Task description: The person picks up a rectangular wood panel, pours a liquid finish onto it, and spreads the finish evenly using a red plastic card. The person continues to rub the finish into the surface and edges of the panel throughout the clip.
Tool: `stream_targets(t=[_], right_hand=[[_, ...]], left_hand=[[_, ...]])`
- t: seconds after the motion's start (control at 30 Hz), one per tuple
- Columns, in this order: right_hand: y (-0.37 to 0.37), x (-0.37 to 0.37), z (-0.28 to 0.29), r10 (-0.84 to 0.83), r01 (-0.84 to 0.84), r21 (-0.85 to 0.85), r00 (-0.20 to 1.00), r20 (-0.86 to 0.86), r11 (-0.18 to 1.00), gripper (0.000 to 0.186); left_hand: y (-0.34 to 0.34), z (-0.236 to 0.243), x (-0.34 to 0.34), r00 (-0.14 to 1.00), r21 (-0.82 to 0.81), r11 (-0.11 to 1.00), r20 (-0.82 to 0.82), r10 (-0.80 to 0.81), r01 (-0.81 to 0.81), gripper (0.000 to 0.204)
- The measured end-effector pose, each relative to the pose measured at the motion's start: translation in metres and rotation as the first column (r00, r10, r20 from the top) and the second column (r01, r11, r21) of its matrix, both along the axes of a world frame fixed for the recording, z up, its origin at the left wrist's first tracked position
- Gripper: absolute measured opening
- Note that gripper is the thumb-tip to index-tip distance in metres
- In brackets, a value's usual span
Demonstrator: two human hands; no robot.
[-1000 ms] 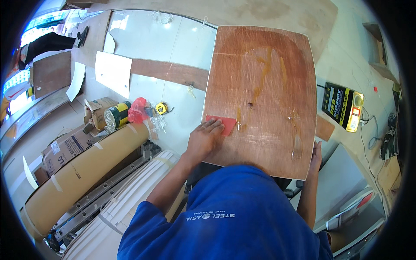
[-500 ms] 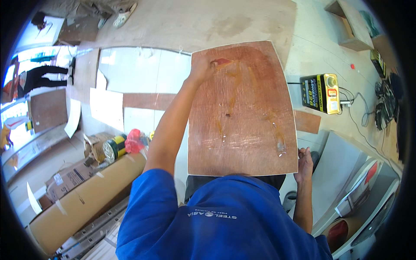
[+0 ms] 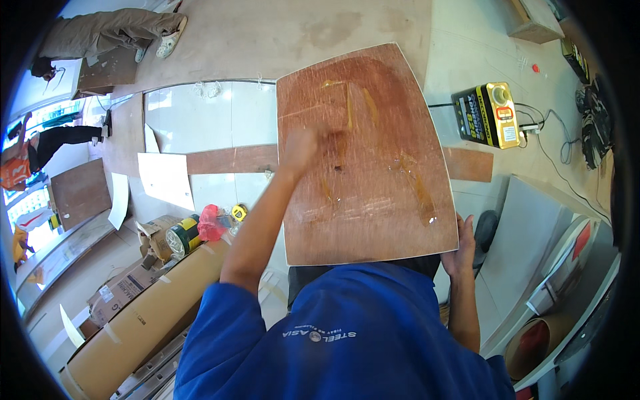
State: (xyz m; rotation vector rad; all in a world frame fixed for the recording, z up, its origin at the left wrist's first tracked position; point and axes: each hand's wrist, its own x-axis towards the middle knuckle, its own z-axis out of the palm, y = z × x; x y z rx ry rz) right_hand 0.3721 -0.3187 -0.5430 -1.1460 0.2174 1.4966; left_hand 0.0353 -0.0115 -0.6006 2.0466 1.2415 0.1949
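Observation:
A reddish-brown wooden board (image 3: 373, 233) with pale edges lies in front of me above my lap. Amber, glossy streaks of glue (image 3: 417, 187) run over its face, with a smeared, wetter-looking band along the far side. My left hand (image 3: 303, 152) is over the board's left half, closed on a small red spreader (image 3: 331, 133) pressed to the surface; motion blurs both. At the near right corner my right hand (image 3: 460, 248) holds the board's edge, its fingers partly hidden by it.
To the right stands a black and yellow adhesive can (image 3: 485, 117) beside cables (image 3: 567, 150). At left lie a long cardboard roll (image 3: 143, 313), a tape measure (image 3: 239, 213) and a white sheet (image 3: 165, 180). Grey panels (image 3: 523, 247) lean at right. Two other people are at far left.
My left hand has drawn the spreader from the board's far left toward me. My right hand has come onto the board's edge. The board has tilted slightly and shifted left.

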Motion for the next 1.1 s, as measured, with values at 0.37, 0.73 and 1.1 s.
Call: stream_targets(t=[0.37, 0.73, 1.1], right_hand=[[-0.003, -0.005, -0.007, -0.133, 0.132, -0.012, 0.991, -0.027, 0.991, 0.061], [-0.006, -0.001, -0.010, -0.079, 0.075, -0.064, 0.995, -0.057, 0.995, 0.066], [0.000, -0.003, -0.006, -0.121, 0.114, -0.115, 0.991, -0.056, 0.987, 0.064]], left_hand=[[-0.187, 0.130, -0.002, 0.997, -0.029, 0.999, -0.079, -0.025, 0.023, 0.034], [0.074, -0.019, 0.033, 0.936, 0.140, 0.929, -0.035, 0.350, -0.342, 0.030], [0.162, -0.065, 0.041, 0.776, 0.109, 0.846, -0.351, 0.524, -0.522, 0.032]])
